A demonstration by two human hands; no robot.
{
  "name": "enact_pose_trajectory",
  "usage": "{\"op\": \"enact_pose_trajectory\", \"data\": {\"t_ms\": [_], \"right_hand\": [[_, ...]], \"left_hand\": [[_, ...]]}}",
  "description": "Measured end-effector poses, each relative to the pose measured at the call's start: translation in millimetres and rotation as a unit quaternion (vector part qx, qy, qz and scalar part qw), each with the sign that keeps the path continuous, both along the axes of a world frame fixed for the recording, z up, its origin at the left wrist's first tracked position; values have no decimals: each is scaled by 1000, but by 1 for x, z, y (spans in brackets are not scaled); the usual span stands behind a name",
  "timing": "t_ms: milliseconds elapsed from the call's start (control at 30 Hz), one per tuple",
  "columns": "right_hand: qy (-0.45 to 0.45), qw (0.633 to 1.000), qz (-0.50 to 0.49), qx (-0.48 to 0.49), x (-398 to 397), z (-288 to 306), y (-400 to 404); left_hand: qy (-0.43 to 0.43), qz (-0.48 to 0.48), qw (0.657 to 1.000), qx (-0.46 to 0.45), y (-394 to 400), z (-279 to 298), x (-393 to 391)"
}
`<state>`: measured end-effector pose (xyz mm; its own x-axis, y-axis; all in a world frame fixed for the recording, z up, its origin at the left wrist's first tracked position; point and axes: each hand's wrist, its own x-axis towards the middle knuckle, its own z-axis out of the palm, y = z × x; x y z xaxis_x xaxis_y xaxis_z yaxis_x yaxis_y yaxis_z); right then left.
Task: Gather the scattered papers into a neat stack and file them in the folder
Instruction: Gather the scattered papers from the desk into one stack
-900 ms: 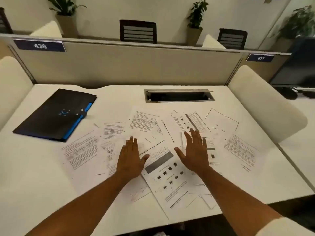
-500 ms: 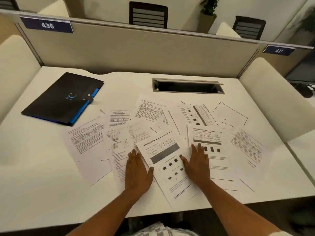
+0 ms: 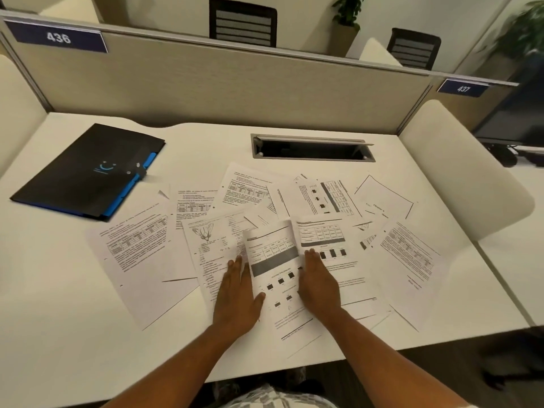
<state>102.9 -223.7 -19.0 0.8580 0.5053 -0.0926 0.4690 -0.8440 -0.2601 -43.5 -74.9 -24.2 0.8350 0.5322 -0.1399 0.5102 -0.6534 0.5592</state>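
Observation:
Several printed papers (image 3: pixel 138 248) lie scattered and overlapping across the middle of the white desk (image 3: pixel 53 313). A sheet with a grey band and black squares (image 3: pixel 276 272) sits on top at the front centre. My left hand (image 3: pixel 238 293) lies flat on the papers along that sheet's left edge, thumb resting on the sheet. My right hand (image 3: pixel 318 284) lies flat against its right edge, fingers straight. A closed black folder with blue tabs (image 3: pixel 88 172) rests at the back left of the desk, apart from both hands.
A rectangular cable slot (image 3: pixel 312 148) is open at the back centre of the desk. A beige partition (image 3: pixel 235 83) runs along the rear, with cream dividers at left and right (image 3: pixel 459 160). The desk's front edge is just below my wrists.
Both hands slid back toward me and closer together, now flanking the top sheet, which has turned more upright. The view tilted down a little.

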Motion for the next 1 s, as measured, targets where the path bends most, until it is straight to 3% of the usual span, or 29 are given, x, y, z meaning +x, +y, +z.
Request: {"op": "enact_pose_trajectory", "data": {"t_ms": [100, 233, 300, 433, 567, 733, 833, 1000], "right_hand": [[16, 998, 57, 19, -7, 4, 15], [-65, 993, 48, 90, 5, 14, 17], [-76, 996, -2, 45, 15, 12, 6], [-10, 995, -41, -90, 13, -6, -2], [-11, 997, 9, -79, -10, -12, 27], [-48, 998, 39, -32, -33, -3, 70], [-87, 996, -8, 23, -16, 6, 70], [-70, 988, -136, -8, 16, 7, 47]], "left_hand": [[-18, 47, 998, -27, 6, 2, 0], [-64, 70, 995, -18, 21, 4, -4], [-53, 78, 995, 25, 30, 5, -7], [46, 65, 992, 99, 41, -2, -13], [79, 43, 989, 121, 45, -5, -10], [57, 56, 991, 110, 56, 2, -3], [36, 145, 985, 88, 61, 10, -2], [53, 246, 968, 15, 65, 15, 3]]}}
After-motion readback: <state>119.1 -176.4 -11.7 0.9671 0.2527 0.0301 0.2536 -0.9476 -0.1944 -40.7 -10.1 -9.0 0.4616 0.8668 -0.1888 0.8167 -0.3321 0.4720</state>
